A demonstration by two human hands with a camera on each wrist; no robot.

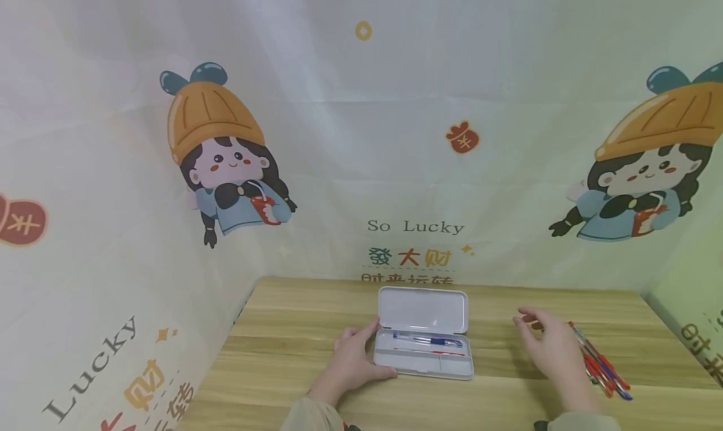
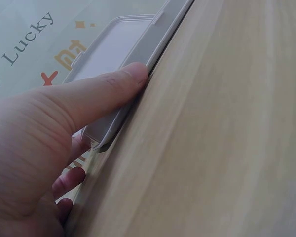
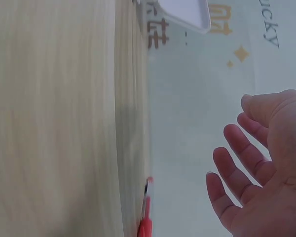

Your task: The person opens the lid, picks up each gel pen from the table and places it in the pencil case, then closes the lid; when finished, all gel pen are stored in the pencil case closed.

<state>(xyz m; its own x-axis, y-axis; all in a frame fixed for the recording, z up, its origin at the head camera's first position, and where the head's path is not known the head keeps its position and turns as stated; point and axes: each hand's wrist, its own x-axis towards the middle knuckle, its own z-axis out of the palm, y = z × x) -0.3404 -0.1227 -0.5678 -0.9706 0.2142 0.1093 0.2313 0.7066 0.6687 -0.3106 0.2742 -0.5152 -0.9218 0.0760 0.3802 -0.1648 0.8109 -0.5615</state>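
The empty, loosely curved right hand (image 1: 550, 347) is nearer the pens (image 1: 603, 365) that slant down-right just beside it, lower right, while the left hand (image 1: 356, 359) grips the open pencil case (image 1: 416, 362), bottom middle.

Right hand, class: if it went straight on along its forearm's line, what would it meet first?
Probably the printed cloth behind the table; the right hand would seemingly pass right of the open pencil case, though depth is unclear.

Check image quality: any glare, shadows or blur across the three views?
Head: small glint on the case lid, faint shadow beside the right hand. Left wrist: tabletop grain looks soft. Right wrist: red pen blurred, dim shadow on the tabletop.
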